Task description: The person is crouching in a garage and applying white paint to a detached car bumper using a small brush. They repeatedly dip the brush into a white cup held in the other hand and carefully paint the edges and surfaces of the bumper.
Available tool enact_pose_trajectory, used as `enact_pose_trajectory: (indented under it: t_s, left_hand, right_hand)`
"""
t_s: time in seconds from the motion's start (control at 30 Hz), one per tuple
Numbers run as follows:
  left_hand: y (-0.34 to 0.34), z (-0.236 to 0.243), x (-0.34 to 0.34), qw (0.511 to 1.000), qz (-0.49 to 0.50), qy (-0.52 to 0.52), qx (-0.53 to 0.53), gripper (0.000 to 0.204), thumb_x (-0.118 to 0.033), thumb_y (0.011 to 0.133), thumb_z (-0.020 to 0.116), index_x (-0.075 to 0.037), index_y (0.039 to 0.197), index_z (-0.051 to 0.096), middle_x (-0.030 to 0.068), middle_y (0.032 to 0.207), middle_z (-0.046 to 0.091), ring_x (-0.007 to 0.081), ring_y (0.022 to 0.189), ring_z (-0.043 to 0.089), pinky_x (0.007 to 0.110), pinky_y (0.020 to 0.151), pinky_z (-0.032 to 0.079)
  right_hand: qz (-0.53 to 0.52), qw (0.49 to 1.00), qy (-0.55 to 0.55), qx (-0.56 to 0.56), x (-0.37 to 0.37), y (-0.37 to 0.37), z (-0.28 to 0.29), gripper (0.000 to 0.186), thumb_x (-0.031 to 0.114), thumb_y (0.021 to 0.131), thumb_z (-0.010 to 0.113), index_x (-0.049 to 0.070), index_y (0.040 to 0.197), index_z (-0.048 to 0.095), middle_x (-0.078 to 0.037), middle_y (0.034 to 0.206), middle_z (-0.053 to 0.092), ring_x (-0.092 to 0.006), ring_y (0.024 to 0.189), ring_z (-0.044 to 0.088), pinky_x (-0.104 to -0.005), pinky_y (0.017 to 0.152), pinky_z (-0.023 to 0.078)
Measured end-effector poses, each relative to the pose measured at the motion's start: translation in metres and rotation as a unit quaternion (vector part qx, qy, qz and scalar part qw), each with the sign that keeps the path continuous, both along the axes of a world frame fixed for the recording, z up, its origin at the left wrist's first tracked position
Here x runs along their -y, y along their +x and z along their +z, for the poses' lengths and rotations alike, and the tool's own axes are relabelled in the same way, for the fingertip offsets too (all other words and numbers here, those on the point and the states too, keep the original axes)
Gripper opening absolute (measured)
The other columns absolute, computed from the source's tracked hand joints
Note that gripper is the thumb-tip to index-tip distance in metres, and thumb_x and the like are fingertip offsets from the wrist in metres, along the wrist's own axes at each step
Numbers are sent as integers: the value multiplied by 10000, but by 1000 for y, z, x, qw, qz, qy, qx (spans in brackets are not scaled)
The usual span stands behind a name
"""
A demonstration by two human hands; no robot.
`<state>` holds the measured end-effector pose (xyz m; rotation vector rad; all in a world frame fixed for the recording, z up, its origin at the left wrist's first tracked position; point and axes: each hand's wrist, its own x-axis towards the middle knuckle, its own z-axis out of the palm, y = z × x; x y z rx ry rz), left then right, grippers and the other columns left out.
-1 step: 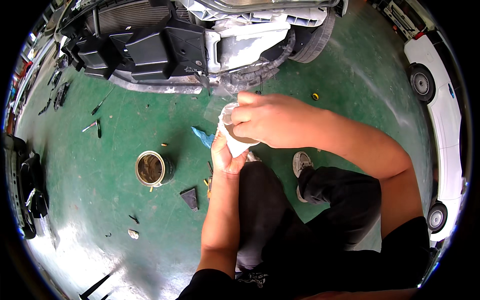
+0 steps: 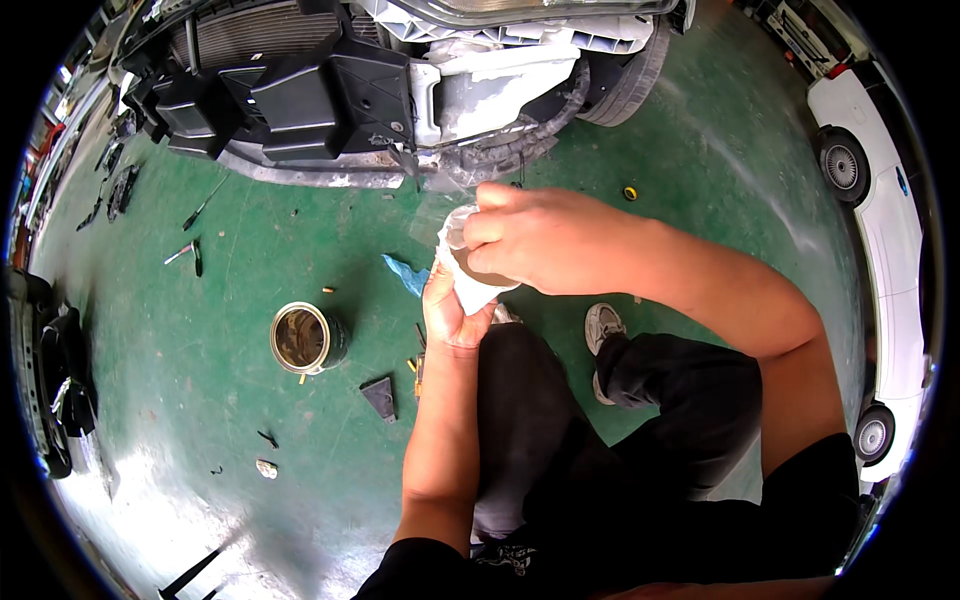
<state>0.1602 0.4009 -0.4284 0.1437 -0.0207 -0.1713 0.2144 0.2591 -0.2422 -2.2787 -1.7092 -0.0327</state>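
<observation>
In front of my knees, my left hand (image 2: 452,312) is closed around a white, cup-like thing (image 2: 473,294) from below, thumb on the near side. Its open top faces me, and its inside looks greyish. Over that opening, my right hand (image 2: 540,238) is bent with its fingers curled and pinched at the rim. What those fingertips grip, if anything, is hidden by the hand. A blue crumpled piece (image 2: 406,275) shows just left of my left hand; whether it touches the hand I cannot tell.
Ahead stands a car front with its bumper off, showing black panels (image 2: 300,100) and a tyre (image 2: 630,85). An open tin (image 2: 300,338) stands on the green floor to the left, near a dark wedge-shaped piece (image 2: 379,397) and a hammer-like tool (image 2: 190,255). A white car (image 2: 885,230) is at right.
</observation>
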Motion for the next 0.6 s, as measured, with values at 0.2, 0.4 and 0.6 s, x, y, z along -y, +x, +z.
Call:
enact_pose_trajectory:
  t_s: [0.2, 0.4, 0.6]
  left_hand:
    - [1, -14, -4, 998, 26, -59, -24, 456, -273, 1042, 577, -55, 1436, 499, 133, 1383, 616, 305, 1231, 641, 466, 1026, 568]
    - [1, 14, 3, 985, 71, -74, -139, 324, -161, 1030, 515, -6, 1311, 564, 109, 1113, 688, 186, 719, 647, 272, 469, 479]
    - [0, 17, 2, 981, 91, -69, -159, 272, -181, 1042, 524, -36, 1264, 583, 70, 1060, 687, 149, 677, 613, 255, 452, 433]
  right_hand:
    - [-150, 937, 155, -275, 30, 11, 8, 184, 7, 916, 692, 7, 1087, 760, -65, 1017, 693, -166, 888, 663, -288, 784, 527]
    - [-268, 782, 246, -506, 59, 15, -23, 225, 71, 956, 689, -2, 1161, 748, -22, 933, 705, -78, 794, 595, -240, 685, 483]
    - [-272, 823, 242, -436, 47, 2, -26, 192, 1, 959, 652, -14, 1129, 739, -30, 1005, 681, -98, 883, 615, -251, 768, 489]
